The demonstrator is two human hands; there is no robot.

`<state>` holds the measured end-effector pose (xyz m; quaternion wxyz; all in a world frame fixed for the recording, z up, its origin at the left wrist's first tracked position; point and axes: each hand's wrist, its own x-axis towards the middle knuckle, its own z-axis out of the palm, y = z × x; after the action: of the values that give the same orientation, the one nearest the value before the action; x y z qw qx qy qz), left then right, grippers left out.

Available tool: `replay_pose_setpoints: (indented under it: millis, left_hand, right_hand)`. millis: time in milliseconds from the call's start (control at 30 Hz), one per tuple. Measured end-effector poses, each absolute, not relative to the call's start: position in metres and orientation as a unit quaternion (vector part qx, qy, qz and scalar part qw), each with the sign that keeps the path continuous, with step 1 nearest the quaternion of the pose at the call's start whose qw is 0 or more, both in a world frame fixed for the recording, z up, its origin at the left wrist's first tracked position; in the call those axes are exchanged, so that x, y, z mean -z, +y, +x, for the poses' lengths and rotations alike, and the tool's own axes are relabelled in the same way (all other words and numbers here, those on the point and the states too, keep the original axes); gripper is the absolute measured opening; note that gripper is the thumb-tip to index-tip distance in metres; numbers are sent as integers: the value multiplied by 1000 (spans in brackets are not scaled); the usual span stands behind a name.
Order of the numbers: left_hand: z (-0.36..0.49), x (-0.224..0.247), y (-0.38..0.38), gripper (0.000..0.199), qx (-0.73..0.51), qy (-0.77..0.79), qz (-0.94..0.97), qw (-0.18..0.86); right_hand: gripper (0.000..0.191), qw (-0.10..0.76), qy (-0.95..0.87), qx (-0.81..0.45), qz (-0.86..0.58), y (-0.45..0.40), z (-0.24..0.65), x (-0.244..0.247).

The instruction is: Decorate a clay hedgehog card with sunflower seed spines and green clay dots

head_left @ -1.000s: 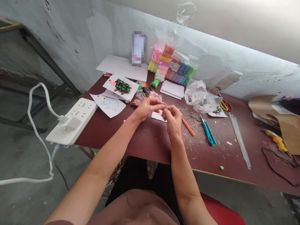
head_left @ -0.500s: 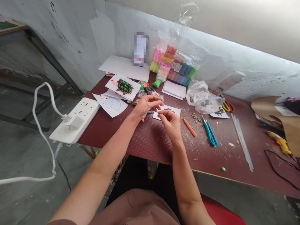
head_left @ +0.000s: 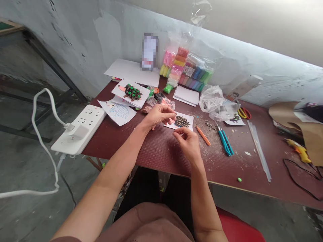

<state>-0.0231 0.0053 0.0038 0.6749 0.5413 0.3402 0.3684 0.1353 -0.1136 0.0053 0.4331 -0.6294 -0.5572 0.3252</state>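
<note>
So the setup is a maroon desk [head_left: 161, 148] shoved up against a scuffed pale wall [head_left: 75, 47], with crumbs all over the middle. Far left, a white power strip [head_left: 87, 122] sits at the desk's end with its cable looping off the side, so I'd guess one snagged cable could drag it off. Next over, a blue hedgehog drawing [head_left: 119, 113] lies near a card with a green-dotted hedgehog [head_left: 132, 92].

The left hand [head_left: 157, 117] is up in the air, fingers loosely curled and thumb close to them; can't tell if it's holding anything. Just right of it, flat on the desk, is a small white card [head_left: 191, 120] with dark, seed-like bits [head_left: 182, 121] fanned across it. A knuckle dragged over those could knock some askew, especially if whatever holds them is soft. The right hand [head_left: 187, 143] is near the card's lower edge, thumb and index tip together, but I can't see if anything's pinched there.

Further right, an orange tool [head_left: 203, 135] lies by loose seed-like pieces [head_left: 210, 126], then a teal cutter [head_left: 225, 143]. Its tip points toward the pieces, so a careless grab there could mean a nick.
</note>
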Motion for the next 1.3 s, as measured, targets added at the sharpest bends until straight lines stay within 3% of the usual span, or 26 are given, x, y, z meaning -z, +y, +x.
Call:
replay_pose_setpoints:
  millis: [100,233,900,1300]
  left_hand:
    - [-24,-5,4,24,-344,323,565,677]
    - [-22,-4,2,21,-313,297,582,689]
    - [-21,-12,-2,16,-228,308,629,677]
    - [-17,-10,-4,15,-222,345,630,659]
  right_hand:
    - [28,503,-500,-305,-635,-104,144,-6]
    - [33,530,-485,-324,-615,-90,145,-8]
    - [32,522,-485,-349,-608,-84,143,-2]
    - [29,509,-503,-292,-634,-93,145,1]
